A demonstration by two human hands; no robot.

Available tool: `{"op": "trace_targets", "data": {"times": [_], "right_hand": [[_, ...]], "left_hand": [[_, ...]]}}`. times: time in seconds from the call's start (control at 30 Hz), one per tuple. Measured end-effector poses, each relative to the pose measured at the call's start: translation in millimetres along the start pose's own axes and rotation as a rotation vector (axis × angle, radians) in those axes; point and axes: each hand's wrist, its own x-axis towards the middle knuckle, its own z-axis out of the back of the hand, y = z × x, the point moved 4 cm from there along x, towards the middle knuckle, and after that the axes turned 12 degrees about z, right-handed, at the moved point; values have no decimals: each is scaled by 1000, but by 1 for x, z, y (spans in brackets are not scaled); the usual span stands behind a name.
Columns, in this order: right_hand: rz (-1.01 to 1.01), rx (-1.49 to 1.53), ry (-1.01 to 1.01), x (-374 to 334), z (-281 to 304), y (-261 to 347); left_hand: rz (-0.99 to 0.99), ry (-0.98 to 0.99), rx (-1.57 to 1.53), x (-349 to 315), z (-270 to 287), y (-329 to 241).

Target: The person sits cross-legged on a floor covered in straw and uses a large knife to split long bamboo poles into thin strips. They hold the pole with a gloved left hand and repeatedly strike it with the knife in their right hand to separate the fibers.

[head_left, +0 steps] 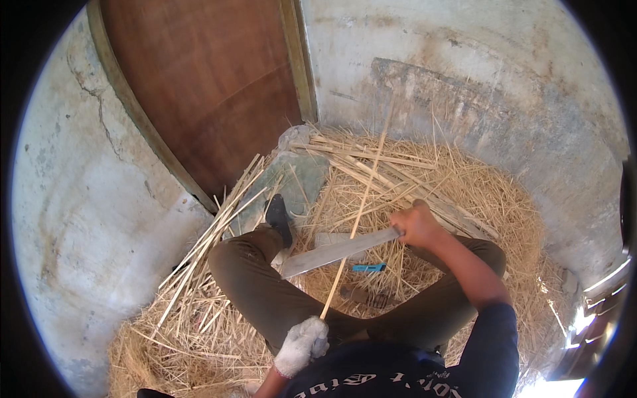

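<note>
My left hand (pixel 303 345), in a whitish work glove, is closed around the near end of a long, thin bamboo strip (pixel 340 274) close to my lap. The strip slants up and away from me, toward the far wall. Bare and wrapped around a handle, my right hand (pixel 417 224) holds a machete (pixel 325 256). Its broad grey blade points left and crosses the strip; I cannot tell whether the edge touches it. Below the blade, a blue utility knife (pixel 369 268) lies on the floor between my legs.
Bamboo shavings (pixel 491 192) lie thickly all around me. Split strips (pixel 222 235) are piled on the left, with more long strips (pixel 398 174) beyond my right hand. A brown door (pixel 199 79) and a stained wall (pixel 478 79) stand close by. My dark shoe (pixel 278 219) rests at the left.
</note>
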Motion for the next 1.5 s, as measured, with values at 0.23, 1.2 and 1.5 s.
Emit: {"op": "trace_targets", "data": {"times": [0.23, 1.2, 1.5], "right_hand": [[-744, 202, -103, -41, -6, -139], [-275, 134, -9, -4, -33, 14], [-416, 32, 160, 0, -30, 10]], "left_hand": [[-36, 11, -68, -37, 17, 1], [-670, -961, 1409, 67, -36, -77], [-854, -1041, 1626, 50, -27, -82]]}}
